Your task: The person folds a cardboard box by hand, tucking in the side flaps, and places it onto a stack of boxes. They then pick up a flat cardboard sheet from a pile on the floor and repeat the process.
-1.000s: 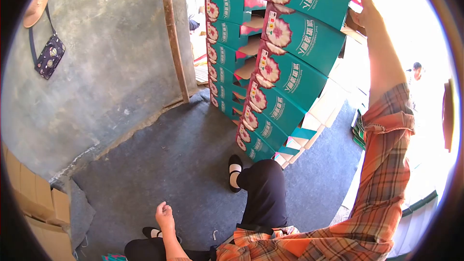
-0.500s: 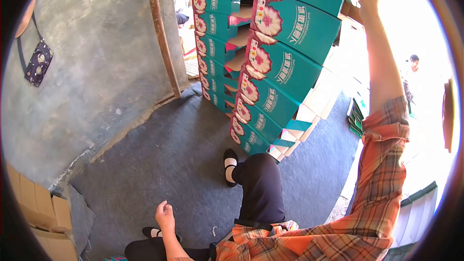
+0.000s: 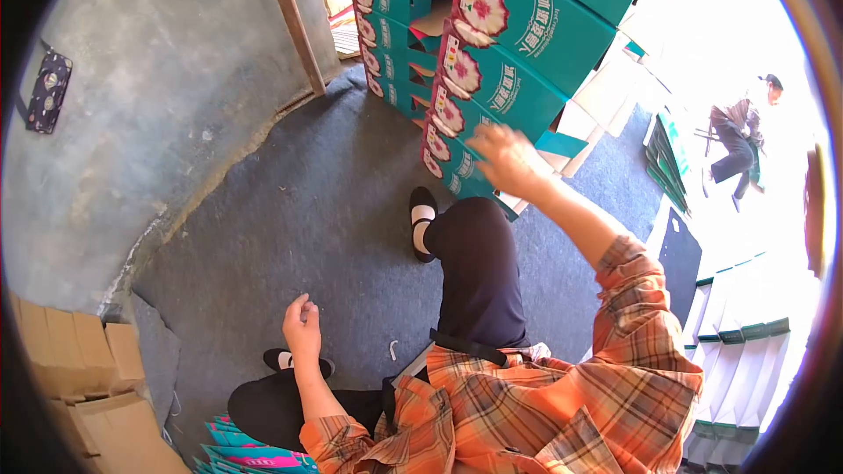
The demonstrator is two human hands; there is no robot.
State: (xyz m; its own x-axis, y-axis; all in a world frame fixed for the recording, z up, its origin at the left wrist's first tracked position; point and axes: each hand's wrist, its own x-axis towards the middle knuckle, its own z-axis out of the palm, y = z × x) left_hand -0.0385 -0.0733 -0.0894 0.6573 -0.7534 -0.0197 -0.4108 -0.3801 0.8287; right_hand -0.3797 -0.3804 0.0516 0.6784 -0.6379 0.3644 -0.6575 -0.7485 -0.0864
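Note:
A tall stack of teal cardboard boxes (image 3: pixel 518 26) with pink flower prints stands in front of me. My right hand (image 3: pixel 507 161) is blurred in mid-air before the lower boxes of that stack, fingers spread, holding nothing. My left hand (image 3: pixel 303 326) hangs low near my left knee, fingers loosely curled with nothing in them. I wear an orange plaid shirt and dark trousers, and one black shoe (image 3: pixel 422 221) is stepped toward the stack.
A second stack of teal boxes (image 3: pixel 386 0) stands behind, next to a wooden post (image 3: pixel 294 22). Plain brown cartons (image 3: pixel 79 369) sit at lower left, flat teal box blanks (image 3: pixel 255 456) by my feet. A bag (image 3: pixel 44 92) hangs on the wall. Another person (image 3: pixel 742 127) sits outside.
My right hand has come down from the top box of the stack to the lower boxes. The view has tilted downward. My left hand has stayed in place.

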